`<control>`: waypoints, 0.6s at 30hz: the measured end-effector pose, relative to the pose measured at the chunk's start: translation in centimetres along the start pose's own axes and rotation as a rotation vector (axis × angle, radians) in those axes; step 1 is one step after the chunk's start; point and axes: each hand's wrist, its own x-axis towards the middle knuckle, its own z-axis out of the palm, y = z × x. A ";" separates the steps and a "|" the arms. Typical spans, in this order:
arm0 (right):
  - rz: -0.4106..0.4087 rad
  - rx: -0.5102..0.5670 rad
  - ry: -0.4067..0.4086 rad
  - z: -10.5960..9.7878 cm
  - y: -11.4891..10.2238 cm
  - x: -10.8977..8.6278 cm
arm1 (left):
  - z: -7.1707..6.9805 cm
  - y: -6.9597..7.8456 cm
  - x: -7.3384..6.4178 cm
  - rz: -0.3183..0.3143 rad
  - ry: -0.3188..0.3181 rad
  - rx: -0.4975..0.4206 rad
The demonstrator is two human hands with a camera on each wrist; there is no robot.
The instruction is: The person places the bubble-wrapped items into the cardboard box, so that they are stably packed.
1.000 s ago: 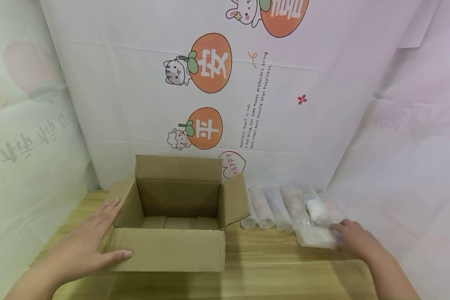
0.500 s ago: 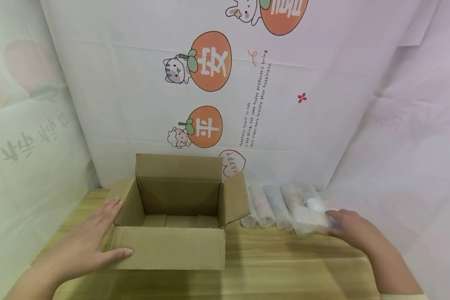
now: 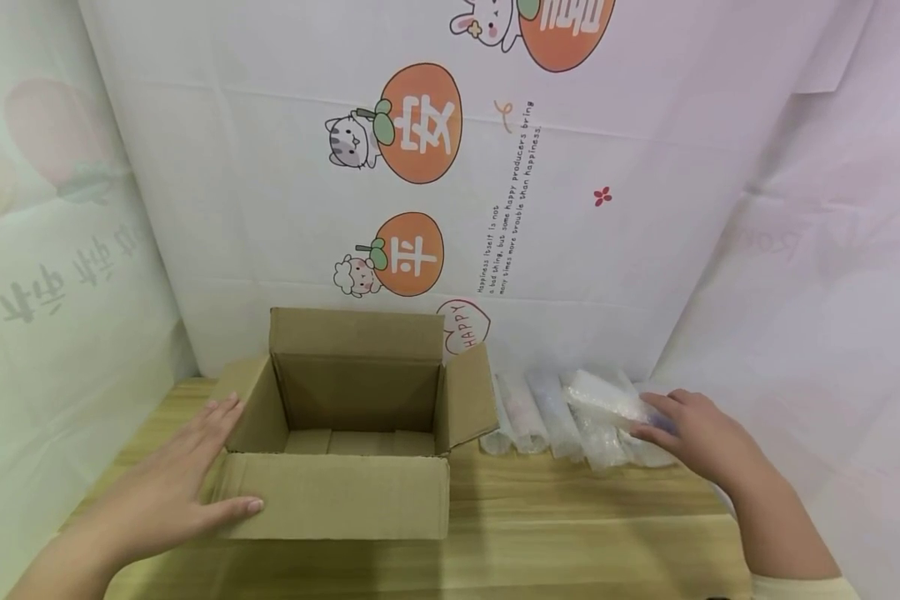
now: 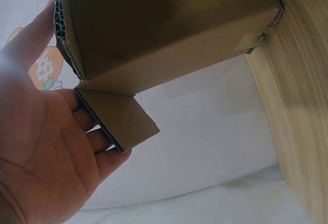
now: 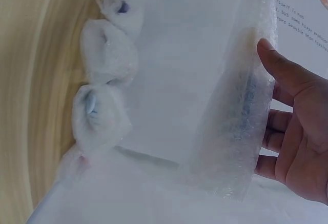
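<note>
An open cardboard box [image 3: 337,498] stands on the wooden table with its flaps spread. My left hand [image 3: 153,492] rests against its left side, fingers extended along the left flap and thumb near the front flap. In the left wrist view those fingers lie behind a small flap [image 4: 120,116]. My right hand [image 3: 708,437] pinches a bubble-wrapped package [image 3: 600,396] by its right end, thumb on one face and fingers on the other. The package is held above a row of bubble-wrapped rolls [image 3: 521,412]; the right wrist view shows the wrapped package [image 5: 233,111] apart from them. The wrap blurs its contents.
The rolls lie side by side to the right of the box, close to the back cloth [image 3: 570,250] printed with cartoon oranges and lettering. White cloth also hangs at the left and right. Wooden tabletop [image 3: 570,533] extends in front of the box and rolls.
My right hand has lifted the bubble-wrapped package up and back from the front of the row, tilting it over the rolls. My left hand and the box have stayed in place.
</note>
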 end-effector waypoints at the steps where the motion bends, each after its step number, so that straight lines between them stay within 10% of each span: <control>1: 0.000 0.004 0.000 -0.2 -0.2 0.1 | 0.0 0.0 0.0 0.001 0.002 -0.002; 18: -0.052 0.031 0.078 -2.4 -3.6 1.3 | -0.2 0.0 0.0 0.014 0.008 0.007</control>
